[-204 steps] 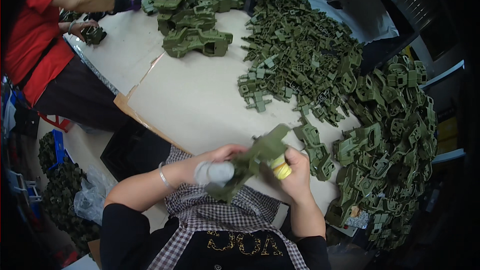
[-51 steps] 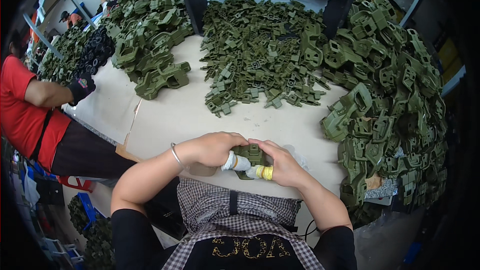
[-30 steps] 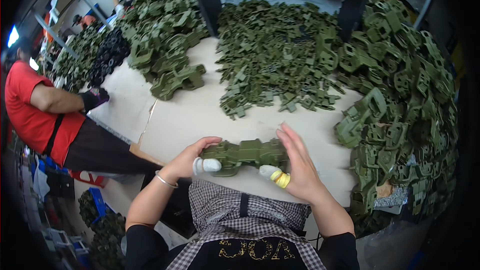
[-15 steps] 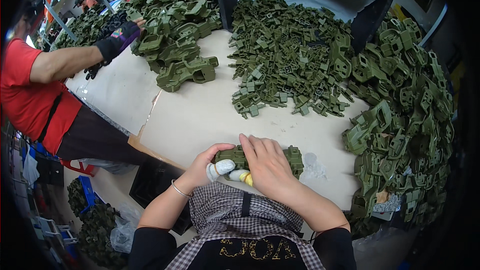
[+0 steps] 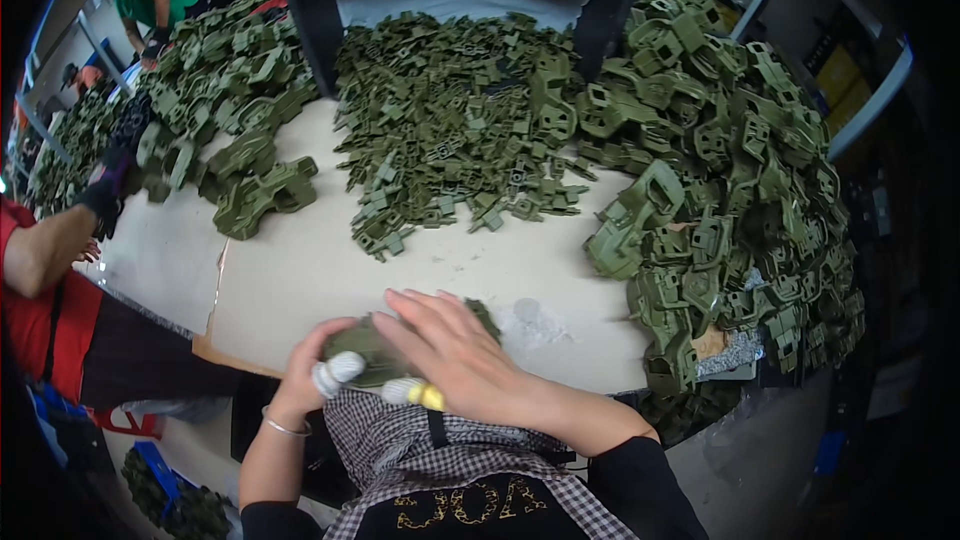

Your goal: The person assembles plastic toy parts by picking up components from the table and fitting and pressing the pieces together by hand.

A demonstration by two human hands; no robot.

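You have your two hands together in the lower middle of the frame, and between them is one green plastic part (image 5: 368, 345), at the near edge of the desk (image 5: 290, 310); whether it rests on the desk or is a little lifted, I cannot tell. Your left hand (image 5: 308, 370) is curled around the left end of this part, with its one thumb wrapped in white. Your right hand (image 5: 455, 355) is spread wide and flat over the part, fingers extended and a bit blurred, its thumb wrapped in white and yellow; how firmly it presses, I cannot tell. One bracelet (image 5: 287, 430) is on your left wrist. Three main heaps of green pieces are on the desk, each too crowded for an exact count: one of small pieces (image 5: 450, 120) at upper centre, in front of one dark bin (image 5: 305, 10), one of large pieces (image 5: 720, 170) at the right, and one of large bodies (image 5: 240, 90) at upper left. Three other people are visible: one in red (image 5: 35, 335) at the left edge, one in green (image 5: 165, 0) and one smaller, farther figure (image 5: 88, 77), both at upper left.
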